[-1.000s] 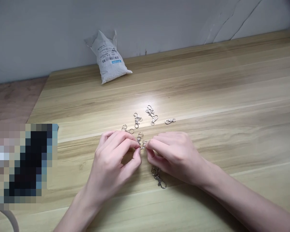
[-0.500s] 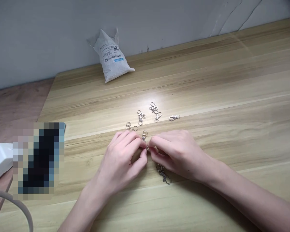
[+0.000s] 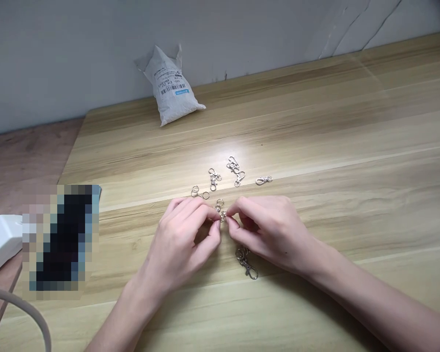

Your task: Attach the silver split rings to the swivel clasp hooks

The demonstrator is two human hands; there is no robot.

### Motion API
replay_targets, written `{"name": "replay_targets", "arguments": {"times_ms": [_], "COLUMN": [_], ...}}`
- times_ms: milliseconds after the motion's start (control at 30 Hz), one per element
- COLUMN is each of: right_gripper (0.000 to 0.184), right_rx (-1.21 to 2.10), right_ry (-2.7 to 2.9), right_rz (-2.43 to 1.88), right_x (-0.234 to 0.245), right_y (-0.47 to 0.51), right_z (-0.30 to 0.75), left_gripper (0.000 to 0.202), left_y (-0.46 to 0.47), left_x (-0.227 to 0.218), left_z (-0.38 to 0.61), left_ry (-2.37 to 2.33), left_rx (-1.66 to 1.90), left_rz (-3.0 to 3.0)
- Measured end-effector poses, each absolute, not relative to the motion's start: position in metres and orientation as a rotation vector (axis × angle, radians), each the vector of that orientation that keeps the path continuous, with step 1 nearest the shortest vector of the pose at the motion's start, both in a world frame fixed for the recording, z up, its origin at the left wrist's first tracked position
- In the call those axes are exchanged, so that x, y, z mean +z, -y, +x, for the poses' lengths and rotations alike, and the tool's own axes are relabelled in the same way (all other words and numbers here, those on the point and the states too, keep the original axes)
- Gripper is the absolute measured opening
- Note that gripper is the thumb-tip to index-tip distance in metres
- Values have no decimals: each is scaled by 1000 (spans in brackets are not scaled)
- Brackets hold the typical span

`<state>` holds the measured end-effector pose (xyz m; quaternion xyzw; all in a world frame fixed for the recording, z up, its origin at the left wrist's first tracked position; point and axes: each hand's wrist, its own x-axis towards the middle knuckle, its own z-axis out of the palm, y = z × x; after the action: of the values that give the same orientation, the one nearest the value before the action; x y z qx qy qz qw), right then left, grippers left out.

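Note:
My left hand [image 3: 183, 239] and my right hand [image 3: 267, 230] meet over the wooden table [image 3: 315, 146], fingertips pinched together on a small metal clasp with a ring [image 3: 222, 215]. A finished dark clasp [image 3: 246, 261] lies on the table just below my right hand. Several loose silver clasps [image 3: 234, 171] and split rings [image 3: 200, 193] are scattered just beyond my fingers.
A small white plastic bag with a barcode label [image 3: 172, 88] leans against the wall at the back. A blurred dark item [image 3: 62, 234], a white box [image 3: 0, 242] and a grey cable [image 3: 25, 313] sit at the left table edge.
The view shifted slightly right and settled. My fingertips rose a little and kept working the small clasp between them; the loose parts stayed put.

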<state>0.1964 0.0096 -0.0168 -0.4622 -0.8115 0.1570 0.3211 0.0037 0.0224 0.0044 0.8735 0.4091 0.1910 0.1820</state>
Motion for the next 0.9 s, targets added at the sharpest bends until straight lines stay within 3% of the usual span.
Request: {"name": "replay_targets", "arguments": {"times_ms": [167,300,400,500,900], "right_gripper": [8,8,9,9,10], "right_rx": [470,529,547,560,581], "right_ry": [2043,2001,1994,1995,1987], "right_rz": [-1270,-1340,-1372,-1382,-1367], "right_x": [-19,-20,-19,-19,-18], "right_y": [-10,-12,-12,-13,-14], "right_z": [196,195,195,194,194], "left_gripper": [11,15,25,27,33], "left_y": [-34,-46,-50,-50,-51], "left_x": [15,26,25,20,28], "left_z": [-15,-47,-66,-75,-94], "left_ry": [-1217,-1758,-2046,-2059,-1962], "left_rx": [488,598,223,-50,-90], "left_rz": [2516,2475,2431,2440,2385]}}
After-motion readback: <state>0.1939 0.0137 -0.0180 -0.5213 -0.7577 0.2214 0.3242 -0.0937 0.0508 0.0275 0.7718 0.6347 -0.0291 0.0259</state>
